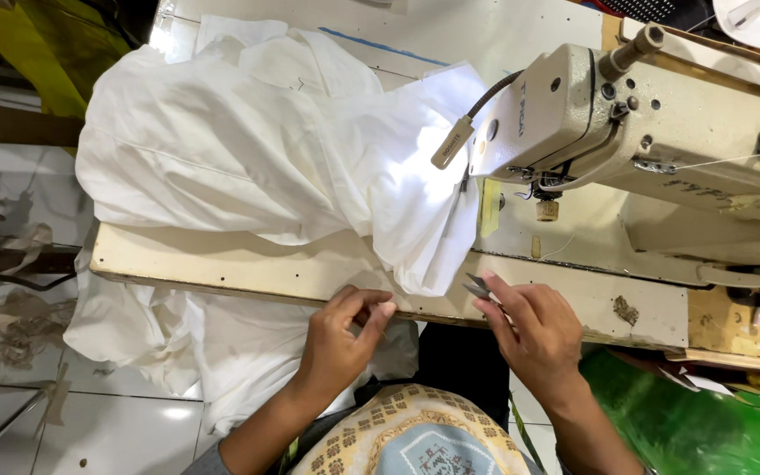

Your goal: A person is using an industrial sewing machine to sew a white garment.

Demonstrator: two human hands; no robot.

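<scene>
We see the big white cotton cloth (pixel 257 149) heaped across the cream wooden sewing table (pixel 222 264), spilling off its near-left edge, one fold reaching under the beige sewing machine (pixel 661 132) at right. Left hand (pixel 340 339) pinches shut on something tiny (thread, probably; too small to tell). Right hand (pixel 534 330) grips small metal snips (pixel 477 286). We judge the cloth light, limp, slippery; best pinched at a hem.

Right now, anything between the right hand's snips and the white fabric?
Nothing visible. The right hand holds small snips at the table edge, tips just beside the hanging fold of white fabric. The left hand is off to the side, not in between.
</scene>
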